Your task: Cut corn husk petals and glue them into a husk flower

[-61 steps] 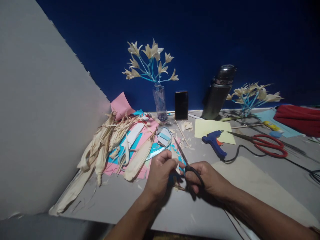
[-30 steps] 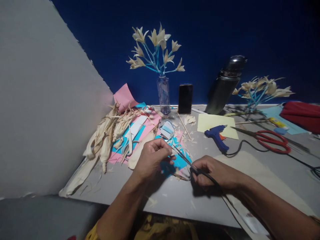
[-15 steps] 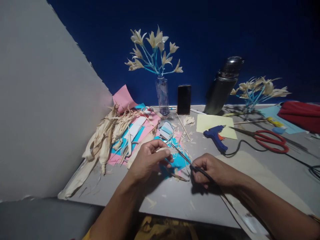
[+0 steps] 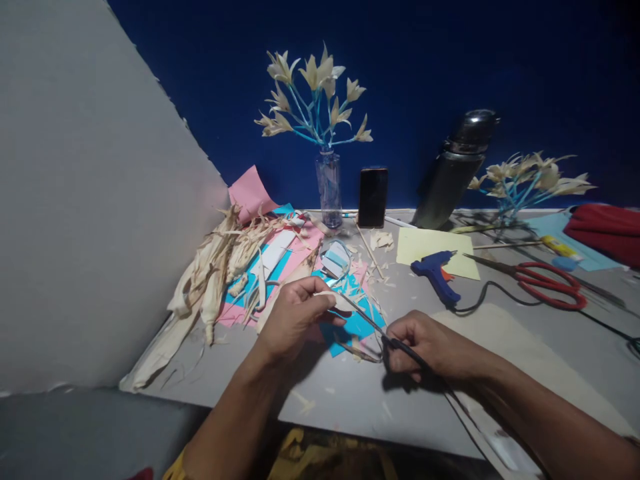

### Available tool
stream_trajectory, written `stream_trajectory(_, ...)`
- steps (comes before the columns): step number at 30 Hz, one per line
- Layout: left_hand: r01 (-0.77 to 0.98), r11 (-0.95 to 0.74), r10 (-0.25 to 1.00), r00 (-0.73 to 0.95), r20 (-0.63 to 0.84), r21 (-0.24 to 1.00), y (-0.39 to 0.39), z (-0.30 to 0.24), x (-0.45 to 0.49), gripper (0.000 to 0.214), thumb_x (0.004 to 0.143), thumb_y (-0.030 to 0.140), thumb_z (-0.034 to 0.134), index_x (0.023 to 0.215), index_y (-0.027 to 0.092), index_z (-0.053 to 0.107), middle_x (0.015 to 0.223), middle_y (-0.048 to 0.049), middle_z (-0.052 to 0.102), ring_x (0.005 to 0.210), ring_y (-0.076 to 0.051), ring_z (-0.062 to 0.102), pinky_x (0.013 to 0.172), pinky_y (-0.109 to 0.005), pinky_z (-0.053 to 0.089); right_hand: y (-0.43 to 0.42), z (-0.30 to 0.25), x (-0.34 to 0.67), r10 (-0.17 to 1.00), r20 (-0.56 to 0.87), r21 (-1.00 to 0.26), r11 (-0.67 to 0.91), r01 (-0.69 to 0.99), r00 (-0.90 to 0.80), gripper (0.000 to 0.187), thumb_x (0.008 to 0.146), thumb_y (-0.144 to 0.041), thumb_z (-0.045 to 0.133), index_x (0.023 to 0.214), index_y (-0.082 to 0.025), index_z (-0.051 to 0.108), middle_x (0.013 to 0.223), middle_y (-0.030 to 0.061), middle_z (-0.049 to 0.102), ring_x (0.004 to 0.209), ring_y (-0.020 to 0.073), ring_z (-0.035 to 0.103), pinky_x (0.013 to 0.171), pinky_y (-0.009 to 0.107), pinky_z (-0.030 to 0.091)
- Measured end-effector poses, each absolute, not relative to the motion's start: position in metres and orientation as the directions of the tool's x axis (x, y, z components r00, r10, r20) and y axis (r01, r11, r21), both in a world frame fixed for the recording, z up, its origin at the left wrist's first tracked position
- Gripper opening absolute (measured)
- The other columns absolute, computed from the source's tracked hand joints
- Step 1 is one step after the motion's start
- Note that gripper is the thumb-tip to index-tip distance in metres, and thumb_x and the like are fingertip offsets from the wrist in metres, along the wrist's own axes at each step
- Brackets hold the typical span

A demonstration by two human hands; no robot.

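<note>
Between thumb and fingers, my left hand (image 4: 300,313) pinches a small pale piece of corn husk (image 4: 341,303) above the table. My right hand (image 4: 417,343) is wrapped around dark-handled scissors (image 4: 367,319), whose blades point up and left to the husk piece. The blades look almost closed, touching or just in front of the husk; I cannot tell which. Blue paper (image 4: 353,327) strewn with husk scraps lies beneath both hands. Left of my left hand, dried corn husks (image 4: 213,283) are heaped over pink and blue sheets.
Husk flowers on blue stems stand in a clear glass bottle (image 4: 329,193). Behind are a phone (image 4: 373,198) and a leaning thermos (image 4: 455,173). At right lie a blue glue gun (image 4: 437,272) with its cord, red-handled scissors (image 4: 547,283), yellow paper (image 4: 407,245) and more husk flowers (image 4: 530,177).
The scissor blades have come closer together and now meet the husk piece, which shows more fully beyond my left fingers. The whole view has shifted slightly.
</note>
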State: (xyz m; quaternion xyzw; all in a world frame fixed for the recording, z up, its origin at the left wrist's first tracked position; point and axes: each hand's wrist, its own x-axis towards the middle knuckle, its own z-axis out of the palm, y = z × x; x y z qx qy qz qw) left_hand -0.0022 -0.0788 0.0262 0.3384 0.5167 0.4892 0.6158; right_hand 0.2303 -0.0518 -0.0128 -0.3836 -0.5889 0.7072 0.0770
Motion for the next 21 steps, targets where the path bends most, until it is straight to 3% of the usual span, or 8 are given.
stream_trajectory(10, -0.218, 0.278, 0.959, 0.008, -0.283, 0.936, -0.077, 0.026, -0.004, 0.020, 0.066, 0.022, 0.077, 0.065, 0.016, 0.059, 0.058, -0.0016, 0.065, 0.056, -0.018, 0.068, 0.056, -0.029, 0.056, -0.050, -0.015, 0.233, 0.532, -0.448, -0.894, -0.270, 0.358, -0.718, 0.036, 0.071, -0.039, 0.078, 0.055, -0.015, 0.057, 0.045, -0.0032, 0.053, 0.041, 0.0054, 0.037, 0.042, 0.020, 0.023)
stream_trajectory(15, -0.240, 0.310, 0.948, 0.006, -0.318, 0.920, -0.077, 0.023, -0.005, 0.020, 0.067, 0.024, 0.078, 0.068, 0.016, 0.060, 0.063, -0.0020, 0.066, 0.054, -0.016, 0.064, 0.050, -0.026, 0.052, -0.051, -0.016, 0.230, 0.589, -0.435, -0.900, -0.302, 0.314, -0.681, 0.037, 0.072, -0.043, 0.077, 0.057, -0.015, 0.058, 0.048, -0.0012, 0.056, 0.042, 0.0065, 0.041, 0.041, 0.019, 0.025)
stream_trajectory(18, -0.294, 0.286, 0.949, -0.048, -0.312, 0.912, -0.077, 0.021, 0.002, 0.022, 0.067, 0.026, 0.081, 0.069, 0.016, 0.060, 0.061, 0.0001, 0.063, 0.056, -0.015, 0.064, 0.054, -0.026, 0.052, -0.052, -0.017, 0.228, 0.629, -0.415, -0.904, -0.367, 0.220, -0.658, 0.040, 0.074, -0.049, 0.077, 0.063, -0.015, 0.058, 0.053, -0.0006, 0.059, 0.043, 0.0069, 0.042, 0.041, 0.019, 0.026)
stream_trajectory(21, -0.316, 0.229, 0.951, -0.131, -0.282, 0.921, -0.077, 0.016, 0.015, 0.022, 0.068, 0.027, 0.081, 0.068, 0.016, 0.061, 0.061, -0.0003, 0.063, 0.059, -0.013, 0.063, 0.056, -0.023, 0.050, -0.052, -0.020, 0.225, 0.731, -0.362, -0.904, -0.426, 0.028, -0.578, 0.039, 0.069, -0.049, 0.082, 0.077, -0.016, 0.062, 0.062, -0.0011, 0.061, 0.050, 0.0100, 0.049, 0.046, 0.021, 0.035)
